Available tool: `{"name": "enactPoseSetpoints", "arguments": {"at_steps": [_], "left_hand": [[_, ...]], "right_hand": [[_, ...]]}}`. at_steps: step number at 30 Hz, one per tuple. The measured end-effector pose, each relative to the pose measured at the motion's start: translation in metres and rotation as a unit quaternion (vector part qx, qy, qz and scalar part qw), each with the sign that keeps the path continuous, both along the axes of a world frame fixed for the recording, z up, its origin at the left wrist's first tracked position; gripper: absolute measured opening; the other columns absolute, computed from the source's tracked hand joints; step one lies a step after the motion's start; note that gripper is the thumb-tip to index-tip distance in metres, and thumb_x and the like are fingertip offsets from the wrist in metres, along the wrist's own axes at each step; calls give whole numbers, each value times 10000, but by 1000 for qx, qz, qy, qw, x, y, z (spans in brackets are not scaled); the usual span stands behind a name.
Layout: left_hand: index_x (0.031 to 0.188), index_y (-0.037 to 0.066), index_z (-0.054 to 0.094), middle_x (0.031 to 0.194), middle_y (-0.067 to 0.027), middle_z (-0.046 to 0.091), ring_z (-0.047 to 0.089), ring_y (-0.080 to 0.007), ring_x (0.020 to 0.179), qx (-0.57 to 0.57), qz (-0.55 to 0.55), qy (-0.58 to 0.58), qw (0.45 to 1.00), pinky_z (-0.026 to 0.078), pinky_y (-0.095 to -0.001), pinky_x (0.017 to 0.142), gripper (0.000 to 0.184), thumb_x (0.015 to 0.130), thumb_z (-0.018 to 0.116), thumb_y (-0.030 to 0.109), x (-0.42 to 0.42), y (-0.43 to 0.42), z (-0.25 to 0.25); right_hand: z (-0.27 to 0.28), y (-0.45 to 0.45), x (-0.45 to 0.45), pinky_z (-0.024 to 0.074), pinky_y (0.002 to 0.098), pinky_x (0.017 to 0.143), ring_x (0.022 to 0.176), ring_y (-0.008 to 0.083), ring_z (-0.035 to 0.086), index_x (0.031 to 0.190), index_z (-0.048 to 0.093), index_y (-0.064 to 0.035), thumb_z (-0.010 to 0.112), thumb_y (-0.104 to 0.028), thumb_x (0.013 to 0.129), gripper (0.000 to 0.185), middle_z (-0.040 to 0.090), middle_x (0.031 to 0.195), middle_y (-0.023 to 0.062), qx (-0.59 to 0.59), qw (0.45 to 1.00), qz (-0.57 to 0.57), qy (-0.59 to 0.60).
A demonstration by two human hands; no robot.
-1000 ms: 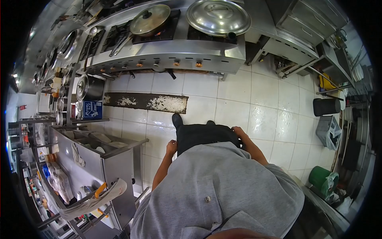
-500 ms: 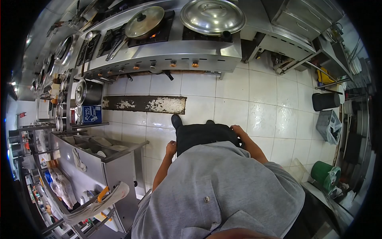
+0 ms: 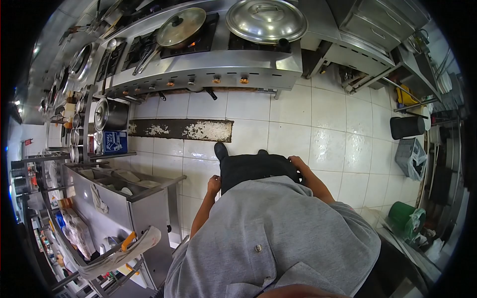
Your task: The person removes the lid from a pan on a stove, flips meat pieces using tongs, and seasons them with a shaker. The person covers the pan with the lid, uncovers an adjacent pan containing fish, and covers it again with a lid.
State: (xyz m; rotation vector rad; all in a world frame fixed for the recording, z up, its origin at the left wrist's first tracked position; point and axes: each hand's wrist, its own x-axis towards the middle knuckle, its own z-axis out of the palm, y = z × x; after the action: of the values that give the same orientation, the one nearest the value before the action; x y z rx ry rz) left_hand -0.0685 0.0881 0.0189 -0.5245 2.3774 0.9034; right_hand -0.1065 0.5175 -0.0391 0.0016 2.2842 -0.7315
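At my left side, my left hand (image 3: 213, 185) is closed, its fingers curled beside the edge of the black garment (image 3: 256, 168) I wear below the grey shirt (image 3: 248, 228). On the other side, my right hand (image 3: 298, 163) is also closed, with its curled fingers against the garment's right edge. The undersides of both hands are hidden, so I cannot make out what they may hold. Past the garment, the tips of two dark shoes (image 3: 220, 150) show on the tiled floor.
Ahead stands a steel stove (image 3: 198, 74) with a lidded pan (image 3: 181, 28) over a flame and a large lidded pot (image 3: 267, 21). A steel counter (image 3: 104, 208) with wells is at left. A worn dark floor strip (image 3: 179, 130), a grey crate (image 3: 410, 158) and a green bin (image 3: 405, 214) lie around.
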Motion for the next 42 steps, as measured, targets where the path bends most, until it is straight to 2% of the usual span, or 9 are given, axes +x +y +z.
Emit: {"name": "enactPoseSetpoints", "arguments": {"at_steps": [11,21,29,42], "left_hand": [[901,-8,587,875,-206,599,579,-323,830,7,7,3,1000,443,-369,745,330,774,480,276,-1,1,0],[894,-6,593,866,-204,601,584,-314,818,9,4,-8,1000,449,-363,730,323,763,483,268,-4,2,6],[898,-12,589,843,-212,602,588,-314,804,3,-8,-4,1000,452,-361,722,332,757,491,271,-5,5,11],[892,-16,590,819,-212,604,593,-311,769,12,10,-3,1000,457,-360,703,339,755,483,275,-8,5,6]], "right_hand": [[-1,1,-2,461,364,720,843,313,572,918,596,-51,595,-245,688,300,601,886,166,-10,999,18,27],[-2,2,4,452,358,749,880,311,559,929,593,-53,601,-239,688,305,585,935,168,-18,999,-5,27],[9,2,1,455,356,750,881,314,563,947,591,-49,604,-235,684,322,590,925,172,4,999,33,13],[-1,5,-4,455,358,746,881,304,567,943,593,-51,598,-233,689,312,594,929,165,4,999,32,12]]}}
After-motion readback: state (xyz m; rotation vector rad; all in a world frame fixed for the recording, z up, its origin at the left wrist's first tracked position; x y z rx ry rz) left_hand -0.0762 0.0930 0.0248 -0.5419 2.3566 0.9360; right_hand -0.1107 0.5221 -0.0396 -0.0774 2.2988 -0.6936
